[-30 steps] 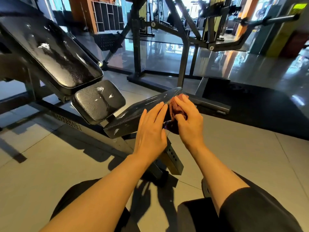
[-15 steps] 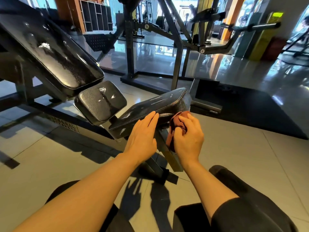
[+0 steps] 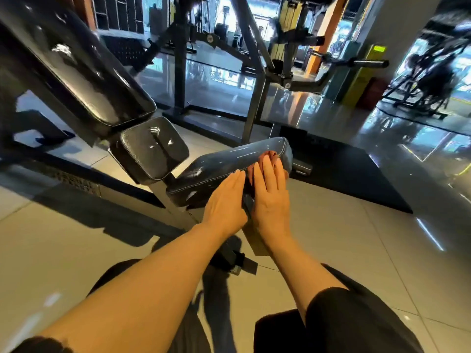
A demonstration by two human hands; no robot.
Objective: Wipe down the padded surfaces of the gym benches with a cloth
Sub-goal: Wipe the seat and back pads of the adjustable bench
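A black padded bench pad (image 3: 229,161) lies tilted in the middle of the view. A reddish-brown cloth (image 3: 271,156) sits on its right end. My right hand (image 3: 271,197) presses flat on the cloth with straight fingers. My left hand (image 3: 225,202) rests with straight fingers on the pad's near edge, just left of the right hand. A small square black pad (image 3: 153,149) and a long inclined black back pad (image 3: 76,72) stand to the left, both with shiny wet streaks.
The bench's steel frame and foot (image 3: 229,261) run under my hands. A dark rubber mat (image 3: 344,174) lies behind the pad. A machine frame (image 3: 254,98) stands beyond. Pale floor tiles (image 3: 63,250) spread on both sides. My dark-clad knees fill the bottom edge.
My right hand went from bunching the cloth below the pad's end to pressing it flat on top of the pad's right end. My left hand stayed on the near edge.
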